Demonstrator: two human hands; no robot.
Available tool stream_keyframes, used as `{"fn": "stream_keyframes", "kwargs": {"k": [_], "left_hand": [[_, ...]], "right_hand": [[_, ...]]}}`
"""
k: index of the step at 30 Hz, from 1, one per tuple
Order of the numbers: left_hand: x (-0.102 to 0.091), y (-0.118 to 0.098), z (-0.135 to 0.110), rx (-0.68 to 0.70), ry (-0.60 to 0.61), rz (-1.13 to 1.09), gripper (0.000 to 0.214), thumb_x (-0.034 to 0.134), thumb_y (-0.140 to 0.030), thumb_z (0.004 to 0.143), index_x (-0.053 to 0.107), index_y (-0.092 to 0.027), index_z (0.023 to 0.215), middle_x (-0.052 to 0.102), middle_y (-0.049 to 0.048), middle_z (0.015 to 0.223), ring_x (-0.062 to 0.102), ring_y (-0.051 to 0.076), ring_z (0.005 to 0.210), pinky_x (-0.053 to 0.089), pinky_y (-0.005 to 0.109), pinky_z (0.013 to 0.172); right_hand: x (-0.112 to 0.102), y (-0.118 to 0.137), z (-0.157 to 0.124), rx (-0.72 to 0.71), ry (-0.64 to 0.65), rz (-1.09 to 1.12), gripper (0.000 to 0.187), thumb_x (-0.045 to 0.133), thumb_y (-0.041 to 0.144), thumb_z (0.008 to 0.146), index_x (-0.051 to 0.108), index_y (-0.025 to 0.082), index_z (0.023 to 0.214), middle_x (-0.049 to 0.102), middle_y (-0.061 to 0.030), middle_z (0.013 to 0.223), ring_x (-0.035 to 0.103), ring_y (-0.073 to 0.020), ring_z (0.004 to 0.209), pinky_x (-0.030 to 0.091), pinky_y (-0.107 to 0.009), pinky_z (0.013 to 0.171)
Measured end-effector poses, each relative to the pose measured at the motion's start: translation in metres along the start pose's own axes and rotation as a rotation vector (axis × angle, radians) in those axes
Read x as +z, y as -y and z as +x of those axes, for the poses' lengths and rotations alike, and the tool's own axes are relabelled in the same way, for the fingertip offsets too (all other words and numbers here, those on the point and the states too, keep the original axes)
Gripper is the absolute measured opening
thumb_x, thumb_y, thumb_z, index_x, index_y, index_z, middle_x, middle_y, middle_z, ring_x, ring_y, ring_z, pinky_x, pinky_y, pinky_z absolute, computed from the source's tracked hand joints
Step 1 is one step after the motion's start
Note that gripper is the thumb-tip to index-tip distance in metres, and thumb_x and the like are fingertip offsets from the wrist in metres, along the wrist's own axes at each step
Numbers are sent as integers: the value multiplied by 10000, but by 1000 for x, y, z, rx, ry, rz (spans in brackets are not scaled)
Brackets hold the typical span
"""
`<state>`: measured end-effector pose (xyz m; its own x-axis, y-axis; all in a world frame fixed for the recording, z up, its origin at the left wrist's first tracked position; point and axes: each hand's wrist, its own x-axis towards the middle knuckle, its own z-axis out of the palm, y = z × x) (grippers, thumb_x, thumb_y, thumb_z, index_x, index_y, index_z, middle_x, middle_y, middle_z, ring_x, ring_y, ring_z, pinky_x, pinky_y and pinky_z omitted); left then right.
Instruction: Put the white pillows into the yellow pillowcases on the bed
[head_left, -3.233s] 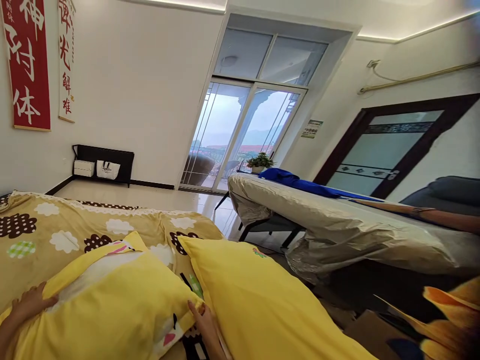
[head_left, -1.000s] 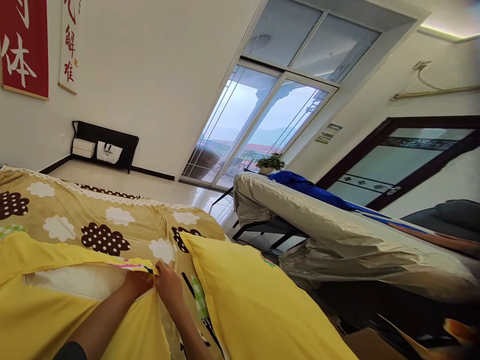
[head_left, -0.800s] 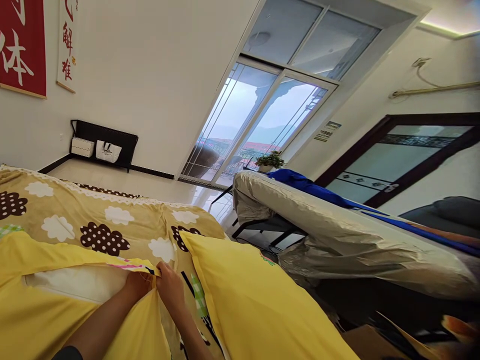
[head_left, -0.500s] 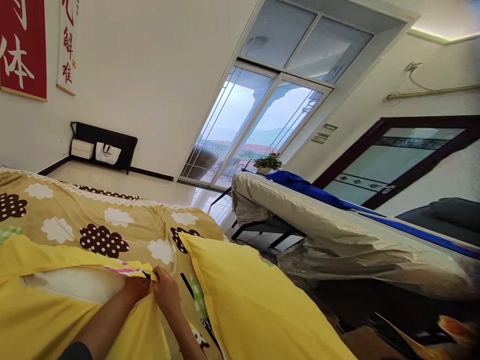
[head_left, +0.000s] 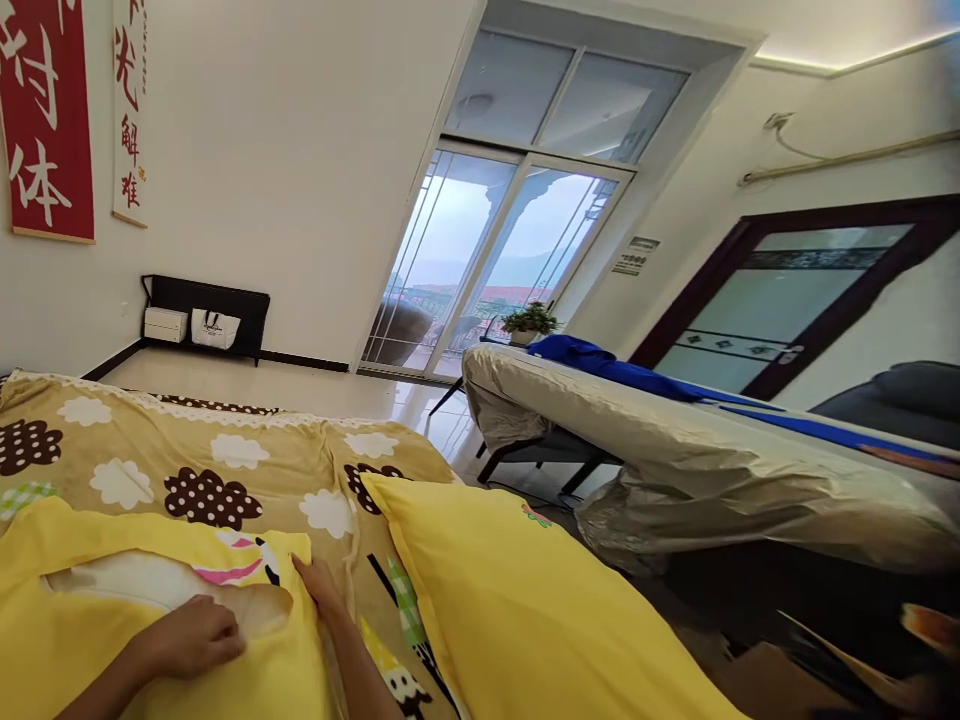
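A yellow pillowcase [head_left: 82, 650] lies at the lower left, and white filling [head_left: 142, 578] shows through its long opening. Pink, white and black print marks its far edge. My right hand [head_left: 321, 588] pinches the case's far right corner. Over the near edge of the opening, my left hand [head_left: 191, 635] is closed with its fingers curled under; whether cloth is in them is hidden. A second yellow pillow [head_left: 517, 590], plump and with a small printed figure, lies to the right of my right hand.
Beneath is a tan blanket [head_left: 292, 465] with cloud patterns. To the right stands a plastic-covered bed [head_left: 675, 450] with blue cloth [head_left: 600, 365] on it. Beyond are a black rack [head_left: 251, 312], a potted plant [head_left: 529, 322], glass sliding doors [head_left: 480, 260] and a brown-framed door [head_left: 795, 300].
My left hand has come out of the pillowcase opening and moved nearer and left. The right hand still holds the corner, slightly lower. The opening now lies wider, and the view has tilted up.
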<state>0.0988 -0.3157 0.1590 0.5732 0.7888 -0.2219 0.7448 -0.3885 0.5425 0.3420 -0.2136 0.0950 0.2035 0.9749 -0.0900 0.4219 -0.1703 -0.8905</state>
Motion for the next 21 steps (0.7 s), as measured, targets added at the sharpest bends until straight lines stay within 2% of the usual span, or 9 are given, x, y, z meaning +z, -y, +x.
{"fn": "stream_keyframes", "kwargs": {"k": [3, 6, 8, 11, 13, 16, 17, 18, 21], "left_hand": [[-17, -14, -22, -143, -6, 34, 352, 509, -455, 790, 627, -188, 987, 658, 137, 1124, 596, 311, 1037, 453, 429, 878], [-35, -27, -31, -154, -59, 60, 272, 494, -379, 782, 616, -189, 933, 664, 130, 1070, 603, 288, 996, 452, 406, 866], [-41, -32, -33, -125, -84, 39, 218, 464, -339, 792, 598, -195, 887, 668, 109, 1032, 598, 263, 980, 448, 380, 861], [-38, -35, -35, -89, -79, -14, 180, 453, -276, 777, 586, -198, 869, 674, 83, 1027, 588, 236, 971, 443, 345, 848], [-34, -35, -36, -74, -49, -33, 182, 455, -223, 736, 599, -189, 843, 688, 68, 970, 597, 218, 893, 447, 312, 778], [-34, -32, -36, 22, 27, -170, 253, 424, -178, 715, 660, -180, 809, 710, 37, 872, 603, 182, 796, 444, 273, 714], [-34, -31, -34, 70, 67, -240, 290, 416, -171, 719, 686, -183, 825, 717, 28, 862, 610, 172, 796, 450, 267, 726], [-34, -30, -30, 118, 116, -299, 323, 415, -161, 718, 707, -190, 853, 722, 20, 858, 618, 165, 802, 459, 263, 744], [-23, -34, -4, 226, 340, -474, 425, 424, -99, 651, 717, -190, 944, 713, -2, 817, 640, 151, 770, 492, 263, 746]], "right_hand": [[4, 31, 21, -73, -100, -102, 247, 567, 375, 844, 605, 131, 833, 655, -64, 870, 602, -148, 831, 473, -316, 802], [-10, 69, 33, -201, -146, -184, 271, 463, 355, 919, 601, 124, 955, 637, -51, 945, 590, -145, 915, 449, -330, 870], [-18, 90, 27, -284, -136, -237, 322, 388, 332, 943, 600, 101, 1018, 629, -78, 988, 589, -180, 982, 430, -336, 875], [-19, 103, -9, -408, -75, -299, 342, 358, 297, 940, 595, 103, 1091, 609, -123, 1122, 560, -204, 1096, 403, -315, 906], [-18, 96, -47, -519, 135, -345, 297, 418, 326, 923, 630, 162, 1052, 643, -77, 1099, 574, -168, 1063, 398, -283, 934], [-24, 74, -106, -692, 636, -553, 294, 584, 424, 829, 655, 219, 1029, 688, -24, 999, 602, -156, 968, 363, -314, 1010], [-28, 67, -122, -728, 758, -657, 313, 629, 430, 791, 657, 215, 1017, 693, -23, 974, 609, -159, 939, 345, -330, 1031], [-34, 62, -134, -749, 830, -767, 298, 666, 409, 758, 662, 204, 974, 698, -21, 927, 618, -157, 892, 336, -337, 1040], [-47, 47, -155, -806, 898, -1063, 71, 673, 256, 757, 668, 196, 795, 700, 5, 761, 630, -135, 742, 346, -325, 1030]]}}
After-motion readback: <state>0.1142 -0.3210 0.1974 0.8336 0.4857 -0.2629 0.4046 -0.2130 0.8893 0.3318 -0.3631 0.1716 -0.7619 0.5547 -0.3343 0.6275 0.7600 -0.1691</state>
